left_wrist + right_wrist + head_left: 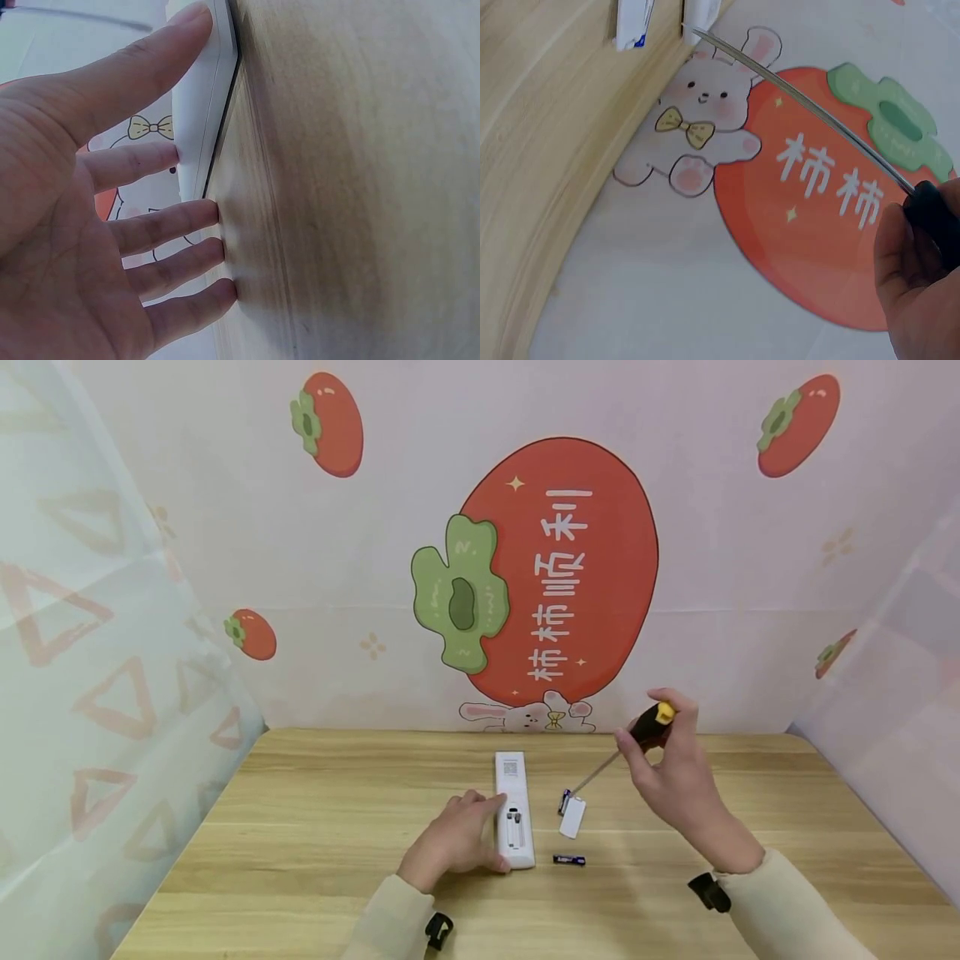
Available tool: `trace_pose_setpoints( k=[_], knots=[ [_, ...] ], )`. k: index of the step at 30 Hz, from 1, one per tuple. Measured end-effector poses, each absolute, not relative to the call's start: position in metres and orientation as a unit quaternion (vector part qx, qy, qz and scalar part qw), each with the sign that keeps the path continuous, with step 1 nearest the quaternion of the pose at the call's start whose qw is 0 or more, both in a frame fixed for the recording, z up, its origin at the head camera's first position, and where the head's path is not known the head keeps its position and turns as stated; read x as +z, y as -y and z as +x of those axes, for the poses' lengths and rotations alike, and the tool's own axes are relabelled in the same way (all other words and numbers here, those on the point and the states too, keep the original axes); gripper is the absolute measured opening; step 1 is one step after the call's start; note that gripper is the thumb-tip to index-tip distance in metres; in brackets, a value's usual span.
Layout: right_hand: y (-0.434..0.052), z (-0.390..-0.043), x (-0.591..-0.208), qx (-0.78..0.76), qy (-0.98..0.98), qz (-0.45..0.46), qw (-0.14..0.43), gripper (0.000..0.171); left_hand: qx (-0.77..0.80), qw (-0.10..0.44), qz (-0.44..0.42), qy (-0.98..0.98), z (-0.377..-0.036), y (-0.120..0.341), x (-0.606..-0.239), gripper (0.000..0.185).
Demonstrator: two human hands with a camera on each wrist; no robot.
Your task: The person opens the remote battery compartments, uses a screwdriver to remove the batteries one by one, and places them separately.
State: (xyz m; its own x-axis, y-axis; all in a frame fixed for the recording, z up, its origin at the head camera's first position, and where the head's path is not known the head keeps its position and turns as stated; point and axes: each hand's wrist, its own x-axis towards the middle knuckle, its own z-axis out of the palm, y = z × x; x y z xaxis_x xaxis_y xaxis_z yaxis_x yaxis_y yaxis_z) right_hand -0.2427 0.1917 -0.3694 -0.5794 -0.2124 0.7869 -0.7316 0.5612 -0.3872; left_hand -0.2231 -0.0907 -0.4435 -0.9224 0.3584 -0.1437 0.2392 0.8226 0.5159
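Your left hand (456, 842) lay low and flat, its fingers (169, 225) straight and spread, fingertips pressed forward. Your right hand (672, 768) hung raised, wrist bent, fingers curled in a grip.

A white cover (573, 817) lies on the wooden table (300, 827), below and just left of the fingers of the right hand (675, 777), with one battery (564, 800) touching its far end. A second battery (568, 860) lies near, to the right of the left hand (453, 843) fingers. Well beyond both sets of fingers, a big persimmon (570, 568) and a rabbit (525, 714) fill the backdrop.
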Motion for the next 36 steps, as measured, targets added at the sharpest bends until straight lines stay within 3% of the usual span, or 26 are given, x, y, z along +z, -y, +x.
trace_pose_setpoints(
  k=[10, 15, 26, 36],
  knots=[
    [-0.219, -0.256, -0.374, 0.355, 0.859, 0.196, 0.313, 0.063, 0.252, 0.116, 0.161, -0.947, -0.222, 0.091, -0.444, 0.094],
    [-0.229, -0.261, -0.378, 0.348, 0.886, 0.154, 0.266, 0.061, 0.252, 0.120, 0.157, -0.947, -0.223, 0.091, -0.444, 0.093],
    [-0.246, -0.272, -0.389, 0.338, 0.929, 0.071, 0.135, 0.067, 0.247, 0.118, 0.159, -0.949, -0.222, 0.091, -0.444, 0.092],
    [-0.248, -0.280, -0.411, 0.321, 0.942, 0.056, 0.081, 0.072, 0.249, 0.117, 0.160, -0.948, -0.223, 0.091, -0.443, 0.092]
  ],
)
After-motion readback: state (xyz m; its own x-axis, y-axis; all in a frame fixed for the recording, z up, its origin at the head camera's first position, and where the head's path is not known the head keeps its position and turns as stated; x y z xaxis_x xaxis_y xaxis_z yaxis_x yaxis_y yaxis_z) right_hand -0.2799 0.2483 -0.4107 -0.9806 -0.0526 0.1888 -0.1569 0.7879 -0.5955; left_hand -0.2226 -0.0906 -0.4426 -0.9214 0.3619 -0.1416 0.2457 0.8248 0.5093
